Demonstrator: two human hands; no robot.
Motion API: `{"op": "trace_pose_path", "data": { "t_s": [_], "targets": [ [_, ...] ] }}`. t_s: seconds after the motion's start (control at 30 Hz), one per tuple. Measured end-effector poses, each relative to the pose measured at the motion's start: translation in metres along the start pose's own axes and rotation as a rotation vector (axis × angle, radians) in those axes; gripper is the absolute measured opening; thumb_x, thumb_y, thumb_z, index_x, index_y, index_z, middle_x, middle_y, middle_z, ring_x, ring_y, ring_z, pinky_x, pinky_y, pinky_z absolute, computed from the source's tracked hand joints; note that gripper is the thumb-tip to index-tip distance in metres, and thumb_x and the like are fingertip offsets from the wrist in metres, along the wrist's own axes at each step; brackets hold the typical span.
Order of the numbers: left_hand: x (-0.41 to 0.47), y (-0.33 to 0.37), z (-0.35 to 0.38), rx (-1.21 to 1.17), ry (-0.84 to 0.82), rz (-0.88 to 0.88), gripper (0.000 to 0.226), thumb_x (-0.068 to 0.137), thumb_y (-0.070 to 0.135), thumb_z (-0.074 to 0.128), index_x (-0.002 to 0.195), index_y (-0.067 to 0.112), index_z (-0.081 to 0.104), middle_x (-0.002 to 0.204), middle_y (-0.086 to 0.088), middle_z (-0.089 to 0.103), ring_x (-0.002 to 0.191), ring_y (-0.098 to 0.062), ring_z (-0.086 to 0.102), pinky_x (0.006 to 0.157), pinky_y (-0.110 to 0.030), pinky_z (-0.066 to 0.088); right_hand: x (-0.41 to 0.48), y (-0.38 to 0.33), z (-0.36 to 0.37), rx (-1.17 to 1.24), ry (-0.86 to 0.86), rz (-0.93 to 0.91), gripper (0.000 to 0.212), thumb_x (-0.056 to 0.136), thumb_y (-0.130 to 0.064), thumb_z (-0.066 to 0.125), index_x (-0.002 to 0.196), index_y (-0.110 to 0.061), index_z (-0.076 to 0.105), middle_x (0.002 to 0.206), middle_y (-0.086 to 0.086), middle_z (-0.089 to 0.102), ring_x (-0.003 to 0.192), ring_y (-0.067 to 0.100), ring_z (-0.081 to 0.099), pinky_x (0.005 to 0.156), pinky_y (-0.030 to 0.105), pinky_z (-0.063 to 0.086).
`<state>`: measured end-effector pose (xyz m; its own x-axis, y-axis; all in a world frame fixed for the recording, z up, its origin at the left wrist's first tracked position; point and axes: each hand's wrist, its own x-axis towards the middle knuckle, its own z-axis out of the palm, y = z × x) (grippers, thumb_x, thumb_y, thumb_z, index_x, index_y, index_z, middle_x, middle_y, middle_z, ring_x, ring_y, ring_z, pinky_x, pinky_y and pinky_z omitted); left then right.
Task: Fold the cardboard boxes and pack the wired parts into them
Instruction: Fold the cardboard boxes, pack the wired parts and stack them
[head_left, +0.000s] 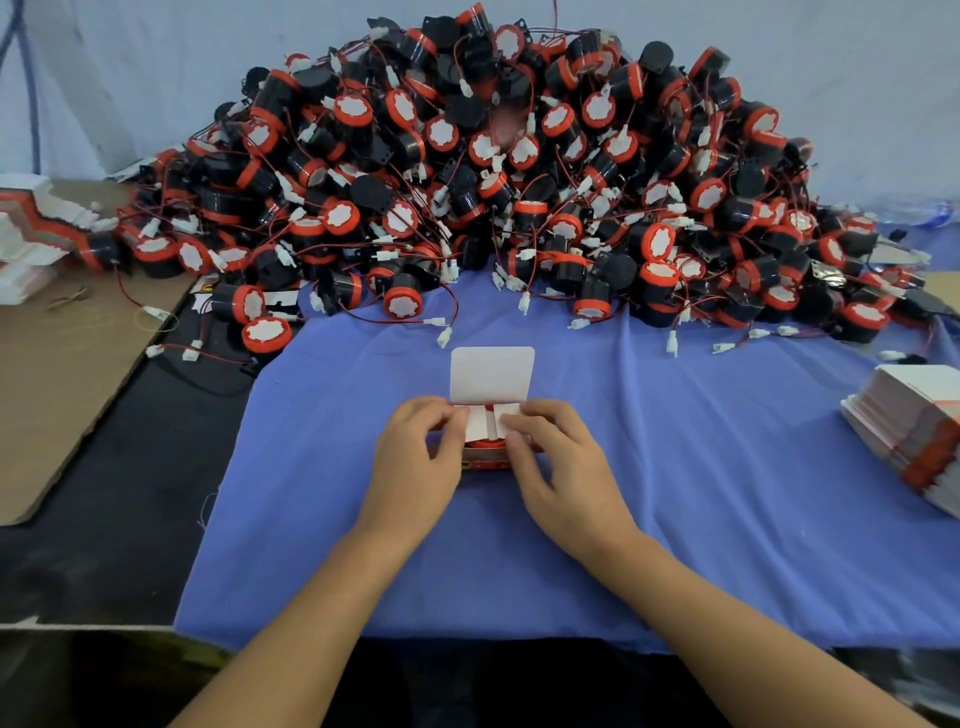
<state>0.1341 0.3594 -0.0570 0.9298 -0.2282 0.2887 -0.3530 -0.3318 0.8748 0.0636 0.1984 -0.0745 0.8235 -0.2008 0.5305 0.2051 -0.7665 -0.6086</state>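
Note:
A small red and white cardboard box (488, 460) stands on the blue cloth (675, 467) in front of me, its white lid flap (491, 373) upright and open. A red-topped wired part (487, 443) shows inside it. My left hand (415, 457) grips the box's left side and folds the left inner flap down with its fingertips. My right hand (561, 462) grips the right side and presses the right inner flap down. A large heap of black and red wired parts (493, 171) with white connectors fills the back of the table.
A banded stack of flat box blanks (914, 431) lies at the right edge. More flat blanks (31, 234) sit at the far left on a brown cardboard sheet (62, 374). Loose parts and wires trail onto the cloth's far edge.

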Motion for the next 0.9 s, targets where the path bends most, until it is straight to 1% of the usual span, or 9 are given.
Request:
{"op": "trace_pose_path", "data": {
  "t_s": [0.07,0.17,0.23,0.3,0.43,0.57,0.63,0.77,0.9],
  "targets": [
    [0.004,-0.003,-0.001,-0.109,-0.024,-0.097,0.007,0.095,0.012,0.070,0.096,0.018,0.073,0.109,0.013,0.069,0.102,0.000,0.065,0.081,-0.008,0.047,0.001,0.002,0.001,0.047,0.021,0.013,0.020,0.102,-0.016,0.059,0.113,-0.011,0.075,0.118,-0.004,0.059,0.106,-0.002,0.058,0.090,0.005,0.041],
    [0.008,-0.002,-0.003,-0.341,-0.070,-0.236,0.036,0.092,0.009,0.072,0.117,0.032,0.059,0.110,0.013,0.071,0.098,-0.003,0.068,0.074,-0.014,0.053,0.004,0.005,-0.001,0.159,0.002,0.121,0.023,0.099,-0.016,0.063,0.121,-0.022,0.069,0.116,-0.014,0.060,0.104,-0.004,0.062,0.082,0.011,0.051],
    [0.010,-0.002,-0.004,-0.338,-0.120,-0.206,0.048,0.094,0.007,0.070,0.130,0.036,0.056,0.114,0.014,0.071,0.095,-0.002,0.067,0.075,-0.014,0.053,0.006,0.004,-0.003,0.325,-0.020,0.258,0.048,0.097,-0.018,0.067,0.138,-0.036,0.050,0.115,-0.019,0.063,0.103,0.000,0.066,0.076,0.016,0.054],
    [0.011,-0.003,-0.005,-0.312,-0.129,-0.160,0.033,0.096,0.007,0.068,0.120,0.029,0.066,0.112,0.014,0.073,0.096,-0.003,0.067,0.079,-0.018,0.054,0.007,0.006,-0.004,0.388,-0.022,0.285,0.069,0.096,-0.016,0.068,0.152,-0.039,0.034,0.114,-0.017,0.063,0.109,0.002,0.064,0.076,0.015,0.053],
    [0.007,-0.007,-0.010,-0.281,-0.149,-0.104,0.023,0.098,0.009,0.066,0.102,0.030,0.073,0.104,0.020,0.074,0.102,0.001,0.066,0.078,-0.010,0.050,0.007,0.006,-0.005,0.314,-0.031,0.187,0.038,0.097,-0.016,0.060,0.128,-0.037,0.060,0.117,-0.017,0.058,0.117,0.004,0.059,0.079,0.012,0.051],
    [0.006,-0.013,-0.015,-0.258,-0.236,-0.117,0.032,0.087,0.025,0.052,0.109,0.036,0.072,0.130,0.015,0.065,0.121,0.002,0.059,0.097,-0.015,0.047,0.003,0.007,-0.007,0.292,-0.071,0.154,0.028,0.088,-0.028,0.052,0.112,-0.023,0.065,0.131,-0.011,0.044,0.125,0.005,0.052,0.086,0.015,0.051],
    [0.005,-0.016,-0.017,-0.237,-0.264,-0.098,0.030,0.087,0.035,0.063,0.115,0.034,0.072,0.137,0.013,0.062,0.121,0.002,0.060,0.096,-0.014,0.048,0.002,0.008,-0.007,0.300,-0.074,0.167,0.026,0.089,-0.030,0.055,0.109,-0.019,0.067,0.137,-0.011,0.037,0.130,0.005,0.049,0.090,0.016,0.052],
    [-0.001,-0.023,-0.014,-0.091,-0.222,0.045,0.044,0.086,0.026,0.083,0.127,0.024,0.069,0.141,0.016,0.056,0.121,0.005,0.060,0.087,-0.009,0.050,0.003,0.007,-0.006,0.279,-0.088,0.148,0.026,0.090,-0.018,0.058,0.116,-0.020,0.065,0.141,-0.017,0.051,0.123,0.005,0.058,0.091,0.018,0.053],
    [-0.002,-0.020,-0.017,-0.053,-0.178,0.131,0.036,0.091,0.033,0.075,0.123,0.045,0.065,0.133,0.025,0.060,0.121,0.008,0.058,0.090,-0.006,0.046,0.004,0.006,-0.007,0.252,-0.102,0.081,0.034,0.097,-0.014,0.059,0.127,-0.030,0.064,0.135,-0.016,0.058,0.129,0.005,0.055,0.095,0.021,0.052]
  ]
}}
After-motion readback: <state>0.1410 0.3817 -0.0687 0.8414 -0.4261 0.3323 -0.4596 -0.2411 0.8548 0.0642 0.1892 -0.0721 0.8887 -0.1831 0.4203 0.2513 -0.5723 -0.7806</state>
